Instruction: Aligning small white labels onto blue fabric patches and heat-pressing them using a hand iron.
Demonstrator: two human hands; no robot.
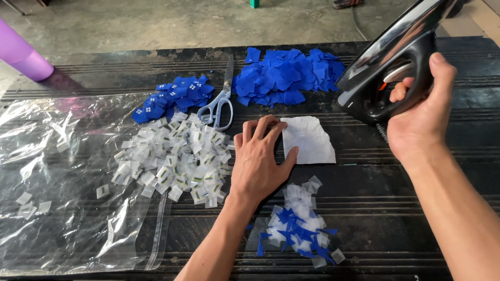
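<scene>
Two hands: left hand (259, 156) flat, right hand (421, 112) gripping one iron (388, 62).

A dark ribbed table (396, 208) bears blue squares (286, 75), scissors (219, 104), white labels (174, 158), a clear bag (67, 182) and white cloth (308, 139).

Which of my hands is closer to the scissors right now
Left. The left hand lies flat on the table just right of and below the scissors; the right hand is far to their right, holding up a black iron.
</scene>
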